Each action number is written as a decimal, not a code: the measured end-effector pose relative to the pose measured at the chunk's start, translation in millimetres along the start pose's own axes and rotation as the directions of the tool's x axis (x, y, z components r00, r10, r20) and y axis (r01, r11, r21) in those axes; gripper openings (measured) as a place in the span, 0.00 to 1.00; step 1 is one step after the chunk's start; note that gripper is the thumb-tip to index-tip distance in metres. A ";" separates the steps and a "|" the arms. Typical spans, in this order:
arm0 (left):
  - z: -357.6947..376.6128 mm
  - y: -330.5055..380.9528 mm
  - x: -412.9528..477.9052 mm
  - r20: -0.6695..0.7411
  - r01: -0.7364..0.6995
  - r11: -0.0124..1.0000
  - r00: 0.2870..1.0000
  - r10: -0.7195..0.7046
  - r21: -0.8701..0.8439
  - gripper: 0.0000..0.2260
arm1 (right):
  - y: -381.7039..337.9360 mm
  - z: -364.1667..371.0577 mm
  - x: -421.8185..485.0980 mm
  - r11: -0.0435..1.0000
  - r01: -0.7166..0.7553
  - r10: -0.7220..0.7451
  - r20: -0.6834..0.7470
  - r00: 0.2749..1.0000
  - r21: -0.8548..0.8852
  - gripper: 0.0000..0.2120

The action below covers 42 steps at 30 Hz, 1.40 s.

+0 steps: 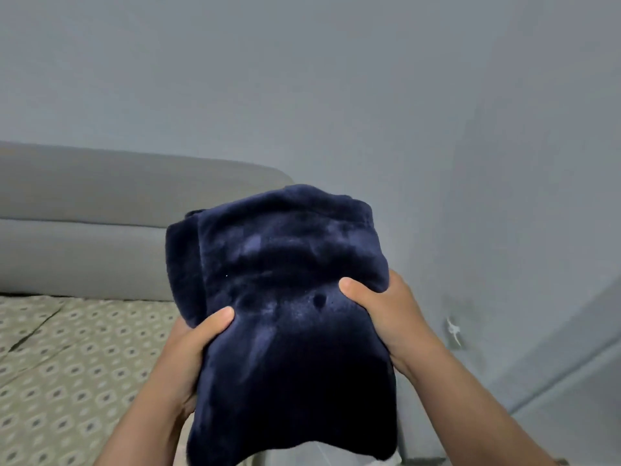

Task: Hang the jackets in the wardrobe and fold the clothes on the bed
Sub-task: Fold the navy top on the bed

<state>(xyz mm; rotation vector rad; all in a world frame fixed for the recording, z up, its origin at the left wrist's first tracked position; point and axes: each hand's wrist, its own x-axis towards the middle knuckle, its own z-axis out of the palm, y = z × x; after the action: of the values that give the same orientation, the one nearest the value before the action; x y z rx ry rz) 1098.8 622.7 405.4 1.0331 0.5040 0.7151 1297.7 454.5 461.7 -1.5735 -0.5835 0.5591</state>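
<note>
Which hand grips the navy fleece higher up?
The right hand; its thumb presses the navy fleece higher up than the left hand does.

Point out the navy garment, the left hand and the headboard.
navy garment (289, 280): head view, middle of the folded plush front.
left hand (195, 348): head view, back of the hand below the thumb.
headboard (100, 230): head view, grey padded front.

Nothing here can be read as text, label, brand, number or sign. The folded dark navy plush fleece garment shows only plain pile. The beige bedsheet printed with small grey diamond shapes carries a repeated ornament, not letters. A small pale mark on the grey wall is too blurred to tell.
</note>
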 end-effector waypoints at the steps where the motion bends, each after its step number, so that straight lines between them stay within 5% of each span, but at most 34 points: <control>1: 28.9 -5.9 -0.8 0.042 -0.001 1.000 0.999 0.001 -0.002 0.23 | -5.3 -31.0 -10.8 1.000 0.019 -0.018 -0.039 0.999 0.008 0.17; 7: 195.7 -44.3 -19.3 0.298 0.014 1.000 0.954 -0.021 0.024 0.17 | -29.9 -195.4 -88.9 0.995 0.101 -0.096 -0.304 0.948 0.000 0.18; 13: 329.4 -61.9 -41.3 0.540 0.009 0.998 0.841 -0.041 0.062 0.17 | -47.5 -297.2 -162.0 0.989 0.150 -0.133 -0.562 0.816 -0.016 0.18; 22: 487.5 -103.2 -48.8 0.849 0.127 0.992 0.523 -0.070 0.003 0.18 | -74.4 -382.7 -235.6 0.985 0.117 -0.170 -0.866 0.470 -0.130 0.25; 36: 661.6 -161.7 -100.5 0.967 0.347 0.924 0.134 -0.217 0.159 0.23 | -92.0 -449.7 -307.3 0.974 0.044 -0.222 -0.975 0.009 -0.221 0.22; 42: 732.8 -182.8 -168.3 0.978 0.357 0.917 0.041 -0.206 0.178 0.20 | -87.2 -497.8 -364.7 0.966 0.071 -0.237 -0.961 -0.145 -0.249 0.19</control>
<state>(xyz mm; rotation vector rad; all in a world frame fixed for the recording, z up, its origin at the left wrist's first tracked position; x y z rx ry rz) 1537.4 6.0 567.1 1.0135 -0.5885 -0.4681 1349.0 -152.8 591.9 -1.4783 0.4936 -1.0322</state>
